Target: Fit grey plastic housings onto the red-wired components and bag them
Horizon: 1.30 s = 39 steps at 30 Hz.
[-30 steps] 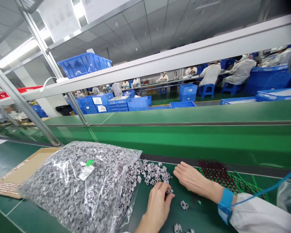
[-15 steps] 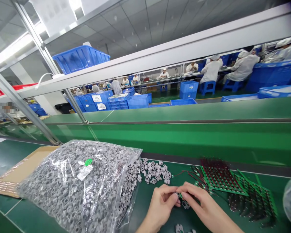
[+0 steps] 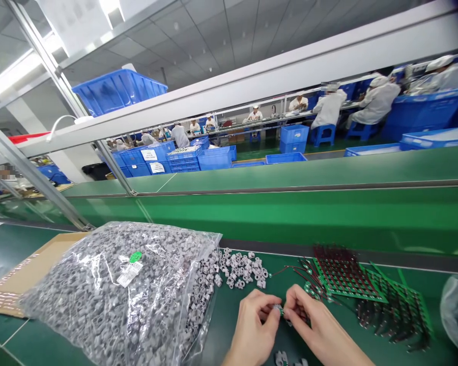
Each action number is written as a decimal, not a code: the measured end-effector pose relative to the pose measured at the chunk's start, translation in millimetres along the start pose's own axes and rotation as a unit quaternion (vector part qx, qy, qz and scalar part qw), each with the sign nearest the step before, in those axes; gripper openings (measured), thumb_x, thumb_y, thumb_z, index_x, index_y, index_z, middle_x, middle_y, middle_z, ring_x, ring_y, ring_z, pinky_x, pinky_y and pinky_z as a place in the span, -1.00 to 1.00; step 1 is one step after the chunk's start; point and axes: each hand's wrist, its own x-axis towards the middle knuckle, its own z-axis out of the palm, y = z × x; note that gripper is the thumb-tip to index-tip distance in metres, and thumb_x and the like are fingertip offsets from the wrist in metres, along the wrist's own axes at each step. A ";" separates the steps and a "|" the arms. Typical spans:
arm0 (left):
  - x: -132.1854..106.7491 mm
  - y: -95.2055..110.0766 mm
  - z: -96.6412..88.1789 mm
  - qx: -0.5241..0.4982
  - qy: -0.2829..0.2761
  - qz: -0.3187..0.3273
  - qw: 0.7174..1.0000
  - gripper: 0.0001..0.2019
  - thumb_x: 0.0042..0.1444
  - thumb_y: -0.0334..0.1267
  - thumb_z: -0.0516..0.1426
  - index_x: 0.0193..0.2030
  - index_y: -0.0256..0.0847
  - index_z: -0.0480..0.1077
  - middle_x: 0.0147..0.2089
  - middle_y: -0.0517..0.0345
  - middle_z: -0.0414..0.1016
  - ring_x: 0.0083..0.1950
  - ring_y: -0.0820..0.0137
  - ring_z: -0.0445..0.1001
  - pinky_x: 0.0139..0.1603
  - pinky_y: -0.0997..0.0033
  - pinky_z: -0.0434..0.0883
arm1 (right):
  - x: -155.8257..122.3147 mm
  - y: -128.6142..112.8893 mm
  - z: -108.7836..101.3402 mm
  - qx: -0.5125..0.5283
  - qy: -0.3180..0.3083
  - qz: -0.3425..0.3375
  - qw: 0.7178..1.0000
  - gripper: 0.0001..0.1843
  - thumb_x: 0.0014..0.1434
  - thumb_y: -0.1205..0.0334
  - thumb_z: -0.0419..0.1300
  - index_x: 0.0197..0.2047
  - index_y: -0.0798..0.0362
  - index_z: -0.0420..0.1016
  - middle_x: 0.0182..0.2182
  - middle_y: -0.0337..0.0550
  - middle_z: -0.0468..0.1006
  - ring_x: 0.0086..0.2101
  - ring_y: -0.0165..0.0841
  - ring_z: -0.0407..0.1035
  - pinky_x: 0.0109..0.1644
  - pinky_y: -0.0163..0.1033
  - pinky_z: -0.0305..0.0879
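Over the green desk [image 3: 229, 302], your left hand [image 3: 254, 325] and right hand [image 3: 316, 325] pinch a small grey plastic part [image 3: 278, 308] at the fingertips, just below the loose grey parts [image 3: 244, 269]. Keep both pinches tight and close together; your fingers hide the exact grip.

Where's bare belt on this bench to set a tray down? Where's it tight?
Bare green belt shows left of the cardboard sheet, and in a strip below the wired green boards, right of the right hand. Crowded: around the left hand, between the loose grey parts and those boards, and beside the clear bag of parts.
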 end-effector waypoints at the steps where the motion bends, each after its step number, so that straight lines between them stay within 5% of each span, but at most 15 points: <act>1: -0.4 0.8 0.3 0.006 0.000 0.000 1.000 -0.77 0.13 -0.36 0.10 -0.15 -0.28 0.56 -0.22 0.00 0.43 -0.30 0.40 0.46 -0.31 0.49 0.41 | 0.0 -0.5 1.0 0.005 0.010 0.000 1.000 -0.79 0.30 0.11 -0.14 -0.36 -0.01 0.08 -0.47 -0.31 0.26 -0.44 -0.42 0.24 -0.34 -0.35 0.18; 8: 0.8 1.3 1.8 0.014 0.004 -0.021 1.000 -0.77 0.05 -0.41 0.12 -0.19 -0.31 0.57 -0.28 0.05 0.42 -0.37 0.46 0.42 -0.37 0.55 0.37 | -2.0 -3.5 9.9 0.025 0.096 -0.003 0.995 -0.81 0.21 0.12 -0.06 -0.41 -0.03 0.09 -0.54 -0.33 0.27 -0.53 -0.44 0.24 -0.44 -0.39 0.20; 14: 3.8 -3.1 2.6 -0.086 0.011 -0.054 0.995 -0.81 -0.03 -0.38 0.17 -0.28 -0.37 0.57 -0.36 0.10 0.38 -0.44 0.47 0.42 -0.41 0.52 0.37 | -0.9 -0.5 5.7 0.043 0.061 -0.021 0.997 -0.78 0.25 0.09 -0.02 -0.37 0.00 0.25 -0.48 -0.29 0.33 -0.47 -0.43 0.25 -0.39 -0.40 0.22; 21: 2.0 1.2 4.1 -0.035 0.007 -0.032 0.999 -0.80 0.02 -0.36 0.15 -0.25 -0.35 0.57 -0.31 0.07 0.39 -0.40 0.46 0.42 -0.40 0.53 0.37 | -4.8 3.8 15.0 0.064 0.109 -0.019 0.992 -0.74 0.27 0.09 -0.04 -0.41 0.01 0.18 -0.51 -0.32 0.25 -0.49 -0.44 0.19 -0.42 -0.40 0.18; 31: 2.8 -2.7 5.4 -0.069 0.003 -0.065 0.995 -0.79 -0.08 -0.36 0.19 -0.29 -0.40 0.57 -0.36 0.10 0.38 -0.47 0.52 0.35 -0.42 0.54 0.36 | -2.4 2.0 2.1 -0.003 0.006 -0.009 1.000 -0.80 0.26 0.15 -0.02 -0.38 0.02 0.24 -0.41 -0.25 0.42 -0.39 -0.40 0.28 -0.28 -0.33 0.22; 39: 0.4 -1.3 1.8 -0.065 0.005 -0.060 0.996 -0.81 -0.10 -0.37 0.18 -0.33 -0.39 0.56 -0.37 0.06 0.42 -0.43 0.46 0.40 -0.41 0.52 0.36 | -8.2 -2.6 9.5 -0.019 0.000 -0.026 0.999 -0.77 0.31 0.14 -0.13 -0.35 0.01 0.19 -0.37 -0.21 0.42 -0.33 -0.37 0.35 -0.18 -0.29 0.29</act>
